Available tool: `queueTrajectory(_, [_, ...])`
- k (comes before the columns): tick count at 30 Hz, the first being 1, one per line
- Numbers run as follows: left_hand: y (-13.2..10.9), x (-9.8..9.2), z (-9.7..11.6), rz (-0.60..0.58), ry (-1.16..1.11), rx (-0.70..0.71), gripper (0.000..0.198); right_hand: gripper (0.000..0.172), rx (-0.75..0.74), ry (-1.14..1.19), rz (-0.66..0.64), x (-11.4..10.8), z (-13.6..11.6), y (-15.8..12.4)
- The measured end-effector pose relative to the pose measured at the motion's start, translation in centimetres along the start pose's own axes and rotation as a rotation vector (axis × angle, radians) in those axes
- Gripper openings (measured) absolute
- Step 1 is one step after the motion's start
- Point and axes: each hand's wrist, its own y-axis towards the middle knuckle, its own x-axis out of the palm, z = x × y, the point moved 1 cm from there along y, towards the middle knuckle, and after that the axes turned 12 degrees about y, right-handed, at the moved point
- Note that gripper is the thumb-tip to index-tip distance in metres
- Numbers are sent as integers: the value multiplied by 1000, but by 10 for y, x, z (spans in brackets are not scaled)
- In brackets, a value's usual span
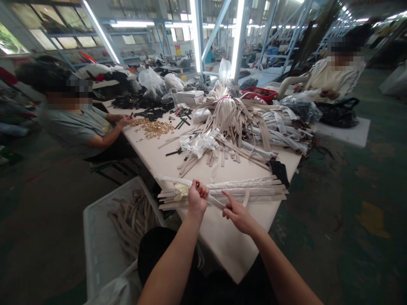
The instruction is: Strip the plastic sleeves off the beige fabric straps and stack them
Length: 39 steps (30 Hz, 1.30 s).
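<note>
My left hand (197, 197) is closed around a pale strap (216, 202) just above the table's near part. The strap runs across to my right hand (237, 213), whose index finger points out while the other fingers curl in at the strap. Beneath both hands lies a row of long beige straps (267, 194), some covered with white wrapping. A crumpled pale yellow piece (181, 191) rests on the row, left of my left hand. Exactly how the right fingertips grip the strap is too small to make out.
On the table (219, 241) are a large heap of beige straps (227, 114), crumpled clear wrapping (200, 144), gold buckles (154, 128) and a black phone-like object (279, 173). A strap-filled bin (90, 237) stands at left. One person (92, 127) sits left, another (337, 76) right.
</note>
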Motion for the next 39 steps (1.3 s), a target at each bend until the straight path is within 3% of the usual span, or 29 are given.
queueTrajectory(4, [4,-1,13,39,-17,60,26,63,32,-48,-9,-13,10,-4])
queueTrajectory(12, [0,5,-7,10,24,-5,28,74,-5,-39,-27,-11,0,2])
queueTrajectory(17, [5,0,7,46,41,71,30,58,72,-3,-37,-28,11,-4])
queueTrajectory(23, [4,4,-11,36,31,14,29,53,40,103,-10,-23,5,1])
queueTrajectory(28, [3,1,-4,14,29,60,28,42,143,113,-13,-38,17,-7])
queueTrajectory(30, [3,1,-2,12,19,66,29,38,120,113,11,-40,22,-9])
queueTrajectory(35, [-1,12,-5,50,16,71,28,34,85,231,88,-32,22,-3])
queueTrajectory(39, [-14,27,-7,67,60,104,29,36,161,294,11,-21,14,5])
